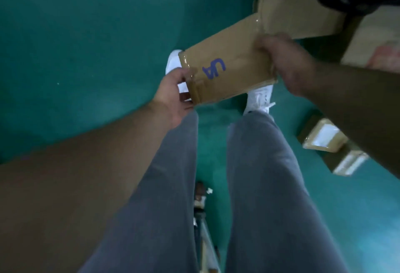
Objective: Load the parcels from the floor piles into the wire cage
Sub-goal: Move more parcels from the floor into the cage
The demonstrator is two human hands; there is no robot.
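Left hand (173,95): thumb lies on top of the taped near end, fingers curl under it. Clamped on the parcel's end at 9 o'clock of the parcel.

Right hand (287,64): fingers curl over the opposite end, at 3 o'clock of the parcel. The grip looks closed on the edge, but motion blur hides the fingertips.

Held thing: flat brown cardboard parcel (229,75), clear tape on its ends, purple "UA" marked on the top face. It hangs between both hands just above frame centre, tilted, clear of the floor, over the white shoes (259,97).

Outward:
- 1 o'clock: large brown cardboard carton (298,17), just behind the held parcel. Contact between the two cannot be told.
- 3 to 4 o'clock: two small taped cardboard parcels (321,136) lie on the green floor (86,45), partly hidden by the right forearm.
- 6 o'clock: pale metal frame (203,229) between the legs in grey trousers (259,175). Too blurred to identify.

Progress (judgement): one parcel is lifted and in transit. The wire cage is not in view, so the number already loaded is unknown. At least the two small parcels, and probably the carton, remain to be loaded. The pick is done for this item; carry and placement remain.
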